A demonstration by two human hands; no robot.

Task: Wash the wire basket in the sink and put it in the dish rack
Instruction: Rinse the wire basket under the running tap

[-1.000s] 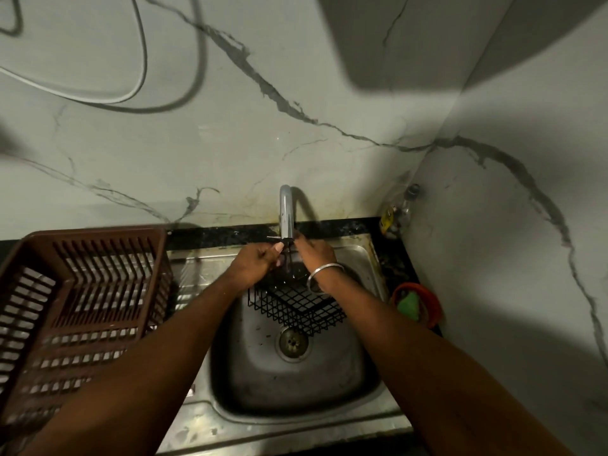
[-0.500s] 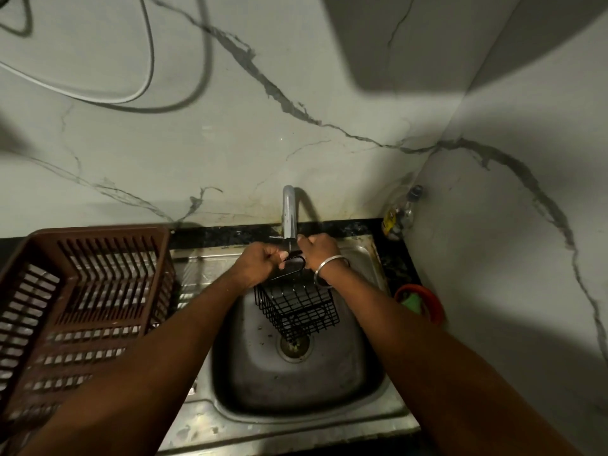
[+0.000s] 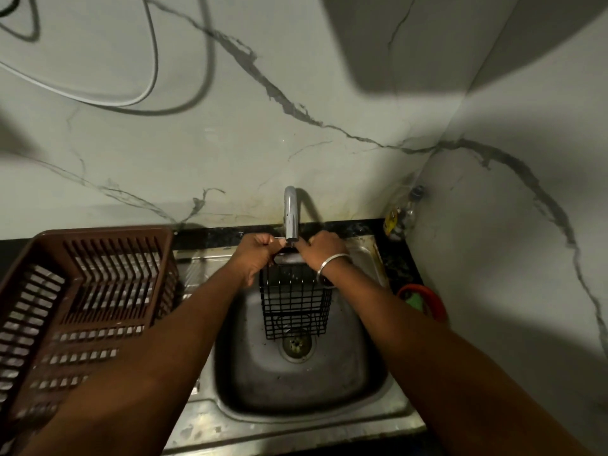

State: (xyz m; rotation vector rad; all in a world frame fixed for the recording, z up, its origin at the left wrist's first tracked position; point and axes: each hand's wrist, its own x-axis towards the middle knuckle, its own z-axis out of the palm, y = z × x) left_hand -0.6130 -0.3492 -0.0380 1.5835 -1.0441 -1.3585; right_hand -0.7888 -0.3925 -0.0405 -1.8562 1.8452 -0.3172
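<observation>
A black wire basket (image 3: 293,307) hangs upright over the steel sink (image 3: 296,383), its bottom just above the drain. My left hand (image 3: 255,258) grips its upper left rim, fingers curled. On the upper right rim my right hand (image 3: 317,250), with a silver bangle on the wrist, holds it too. Both hands sit right under the spout of the chrome tap (image 3: 291,213). Whether water runs I cannot tell. The brown plastic dish rack (image 3: 75,301) stands on the drainboard to the left of the sink.
A red bowl with a green scrubber (image 3: 422,302) sits right of the sink by the side wall. A small bottle (image 3: 399,212) stands in the back corner. The marble wall rises close behind the tap, with a white cable (image 3: 151,70) hanging on it.
The basket has swung from tilted, with its mesh bottom facing me, to hanging upright. Both hands stayed on its rim under the tap.
</observation>
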